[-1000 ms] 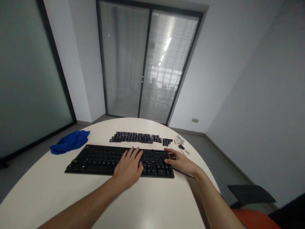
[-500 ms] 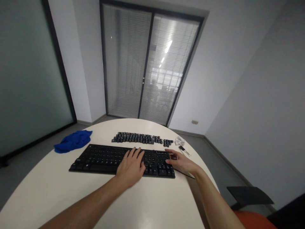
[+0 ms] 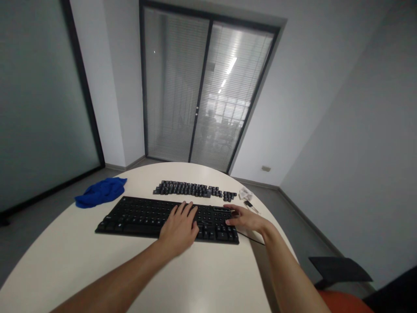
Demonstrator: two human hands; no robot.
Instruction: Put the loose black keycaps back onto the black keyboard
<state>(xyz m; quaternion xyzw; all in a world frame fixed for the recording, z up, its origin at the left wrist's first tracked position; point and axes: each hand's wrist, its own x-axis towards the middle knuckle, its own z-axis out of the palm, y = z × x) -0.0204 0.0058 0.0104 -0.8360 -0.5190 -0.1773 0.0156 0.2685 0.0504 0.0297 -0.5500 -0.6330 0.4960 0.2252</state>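
A black keyboard [image 3: 137,217] lies across the near middle of the table. My left hand [image 3: 180,225] rests palm down over its centre-right keys, fingers stretched and slightly spread. At the keyboard's right end is my right hand [image 3: 244,218], with thumb and forefinger apart over the number pad; its other fingers are partly hidden, and I see nothing held. Beyond the keyboard, loose black keycaps [image 3: 184,188] stand in rows, with a smaller group of keycaps [image 3: 230,196] to their right. A small black-and-white tool [image 3: 249,204] lies just past my right hand.
A crumpled blue cloth [image 3: 101,192] lies at the left on the round white table [image 3: 156,274]. Clear plastic or white wrapping [image 3: 245,194] sits near the right edge. A cable [image 3: 252,238] runs under my right wrist. A chair with a black armrest [image 3: 339,269] stands at lower right.
My right hand has shifted very slightly left along the keyboard's right end. My left hand stays in place on the keys.
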